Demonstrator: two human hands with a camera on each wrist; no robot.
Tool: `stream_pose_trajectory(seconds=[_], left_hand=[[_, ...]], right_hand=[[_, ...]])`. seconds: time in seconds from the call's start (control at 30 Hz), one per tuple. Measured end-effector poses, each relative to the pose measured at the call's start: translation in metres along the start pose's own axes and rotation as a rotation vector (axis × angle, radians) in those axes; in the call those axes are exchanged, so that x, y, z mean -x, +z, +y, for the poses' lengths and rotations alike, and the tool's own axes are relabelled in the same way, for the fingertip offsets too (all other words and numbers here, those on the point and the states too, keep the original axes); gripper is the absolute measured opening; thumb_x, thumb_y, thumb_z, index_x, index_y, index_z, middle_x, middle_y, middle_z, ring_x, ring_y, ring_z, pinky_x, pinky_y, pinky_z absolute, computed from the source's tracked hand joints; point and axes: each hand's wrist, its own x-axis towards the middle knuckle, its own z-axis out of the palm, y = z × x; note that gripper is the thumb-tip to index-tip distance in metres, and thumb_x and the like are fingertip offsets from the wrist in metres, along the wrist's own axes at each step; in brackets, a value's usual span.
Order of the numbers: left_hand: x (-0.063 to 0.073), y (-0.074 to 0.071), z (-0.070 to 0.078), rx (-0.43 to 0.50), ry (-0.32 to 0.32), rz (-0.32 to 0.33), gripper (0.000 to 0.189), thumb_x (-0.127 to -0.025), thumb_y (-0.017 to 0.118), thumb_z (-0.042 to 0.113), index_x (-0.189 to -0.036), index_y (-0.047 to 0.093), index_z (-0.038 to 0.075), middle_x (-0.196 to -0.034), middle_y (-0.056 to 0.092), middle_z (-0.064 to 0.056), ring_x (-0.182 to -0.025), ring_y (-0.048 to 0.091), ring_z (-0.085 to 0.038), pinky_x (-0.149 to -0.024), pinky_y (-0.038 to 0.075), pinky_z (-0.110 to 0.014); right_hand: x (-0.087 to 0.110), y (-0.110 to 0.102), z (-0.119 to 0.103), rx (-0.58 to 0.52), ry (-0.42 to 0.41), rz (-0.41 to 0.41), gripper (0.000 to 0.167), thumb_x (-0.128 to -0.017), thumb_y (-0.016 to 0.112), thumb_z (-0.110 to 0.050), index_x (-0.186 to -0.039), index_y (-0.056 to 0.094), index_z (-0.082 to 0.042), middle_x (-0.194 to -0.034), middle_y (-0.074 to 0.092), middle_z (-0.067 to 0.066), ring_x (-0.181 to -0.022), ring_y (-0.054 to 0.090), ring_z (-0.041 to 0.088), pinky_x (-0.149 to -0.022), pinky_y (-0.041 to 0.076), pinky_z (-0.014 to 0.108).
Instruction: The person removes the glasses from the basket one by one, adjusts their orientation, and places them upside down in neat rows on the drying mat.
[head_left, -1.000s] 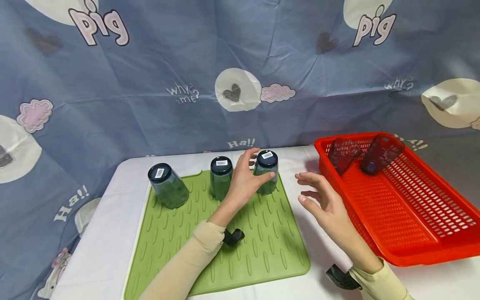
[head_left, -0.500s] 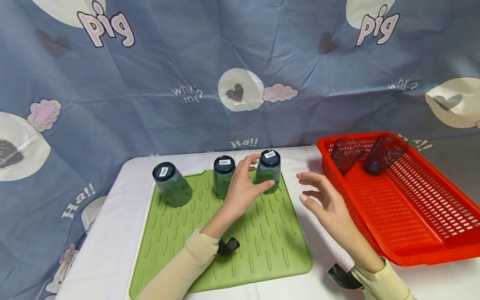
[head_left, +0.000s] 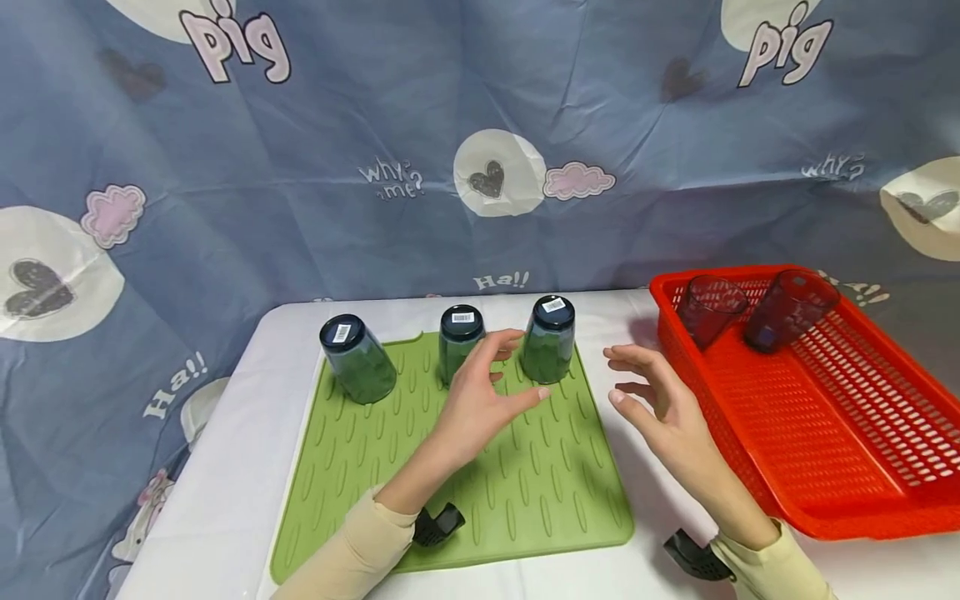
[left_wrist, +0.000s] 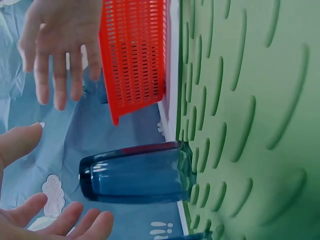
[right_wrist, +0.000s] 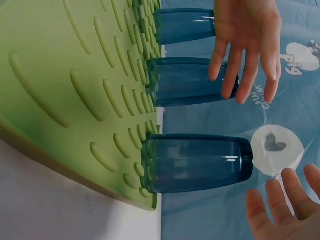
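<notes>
On the far part of the green mat, three blue glasses are standing mouth-down: left glass, middle glass, right glass. Right glass is sitting by the mat's right edge. Left hand is hovering just beside it, thumb and fingers spread wide, holding nothing. Right hand is hanging between mat and red basket, also wide, nothing held. Neither is touching glass.

Handling, my read: stiff, breakable, moderate weight, with the thick base probably putting mass up top while inverted. Smooth walls are likely going to be slippery; can't tell if they're wet. Walls are narrowing toward the base, so a high grip could be sliding off. I'd be taking mid-wall, thumb opposing fingers, squeezing evenly, lifting straight, sparing the rim.
</notes>
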Motion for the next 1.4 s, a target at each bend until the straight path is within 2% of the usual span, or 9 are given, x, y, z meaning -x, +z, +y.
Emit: stream_pose_trajectory(seconds=[0.13,0.37,0.67,1.03,1.23,1.4], left_hand=[[0.01,-0.01,0.001,0.014,-0.031,0.014,0.066,-0.079,0.084,0.025,-0.136,0.05,0.031,-0.132,0.051,0.009,-0.123,0.049,-0.016,-0.099,0.046,-0.033],[0.028,-0.026,0.001,0.021,-0.064,0.021,0.069,-0.079,0.084,0.024,-0.138,0.049,0.032,-0.134,0.051,0.012,-0.123,0.048,-0.01,-0.101,0.045,-0.032],[0.051,-0.047,-0.009,0.1,-0.099,0.008,0.07,-0.08,0.084,0.023,-0.139,0.047,0.033,-0.139,0.05,0.0,-0.127,0.048,-0.013,-0.103,0.044,-0.037],[0.059,-0.057,-0.018,0.153,-0.069,-0.091,0.07,-0.078,0.085,0.02,-0.137,0.049,0.033,-0.137,0.051,0.007,-0.128,0.048,-0.018,-0.104,0.043,-0.042],[0.059,-0.058,-0.024,0.137,-0.039,-0.138,0.07,-0.078,0.085,0.017,-0.136,0.05,0.032,-0.131,0.055,0.005,-0.124,0.05,-0.016,-0.103,0.045,-0.042],[0.058,-0.061,-0.029,0.136,-0.011,-0.162,0.068,-0.077,0.085,0.022,-0.136,0.052,0.03,-0.129,0.058,0.004,-0.122,0.052,-0.019,-0.101,0.045,-0.049]], right_hand=[[0.0,0.001,0.002,0.007,-0.004,-0.004,0.047,-0.091,0.06,0.01,-0.136,0.049,0.002,-0.133,0.052,0.014,-0.122,0.049,0.026,-0.097,0.046,0.032],[0.0,0.001,0.003,0.009,0.0,-0.008,0.046,-0.092,0.059,0.01,-0.136,0.048,0.002,-0.134,0.052,0.013,-0.123,0.049,0.026,-0.097,0.046,0.031],[0.0,0.001,0.004,0.024,-0.014,-0.018,0.046,-0.093,0.058,0.009,-0.136,0.048,0.002,-0.133,0.053,0.014,-0.122,0.05,0.024,-0.097,0.046,0.03],[0.002,0.0,0.006,0.036,0.01,-0.016,0.048,-0.091,0.061,0.009,-0.137,0.049,-0.001,-0.134,0.052,0.012,-0.124,0.048,0.025,-0.097,0.046,0.031],[0.002,0.001,0.003,0.053,0.003,-0.02,0.049,-0.091,0.061,0.01,-0.137,0.049,-0.002,-0.134,0.053,0.01,-0.123,0.049,0.024,-0.097,0.046,0.031],[0.005,0.001,-0.005,0.094,-0.01,-0.026,0.051,-0.09,0.062,0.01,-0.138,0.049,-0.004,-0.134,0.053,0.007,-0.121,0.05,0.023,-0.097,0.046,0.03]])
